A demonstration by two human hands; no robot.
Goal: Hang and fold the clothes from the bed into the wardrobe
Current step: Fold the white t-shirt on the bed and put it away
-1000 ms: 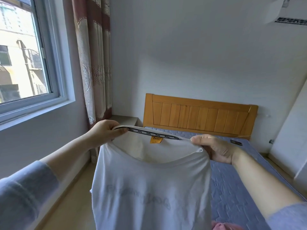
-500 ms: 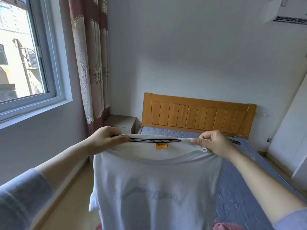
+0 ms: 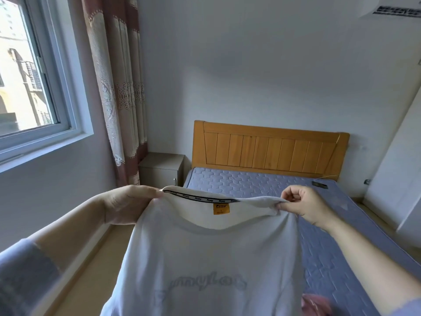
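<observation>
I hold a white T-shirt [image 3: 211, 258] up in front of me by its neckline, above the near end of the bed [image 3: 262, 185]. An orange label and a black printed tape show inside the collar, and faint lettering shows through the cloth. My left hand [image 3: 129, 204] pinches the left side of the collar. My right hand [image 3: 303, 204] pinches the right side with bunched cloth between thumb and fingers. The shirt hangs straight down and hides the bed's near part. A pink garment [image 3: 315, 304] peeks out at the bottom right on the bed. No wardrobe is in view.
The bed has a blue quilted mattress and a wooden headboard [image 3: 268, 149]. A grey bedside cabinet [image 3: 161, 169] stands left of it by a patterned curtain [image 3: 118, 87]. A window [image 3: 27, 71] fills the left wall. A strip of floor [image 3: 91, 270] runs along it.
My view has tilted down a little, so more of the bed shows. My right hand has shifted its pinch along the collar, bunching the cloth; the shirt still hangs between both hands.
</observation>
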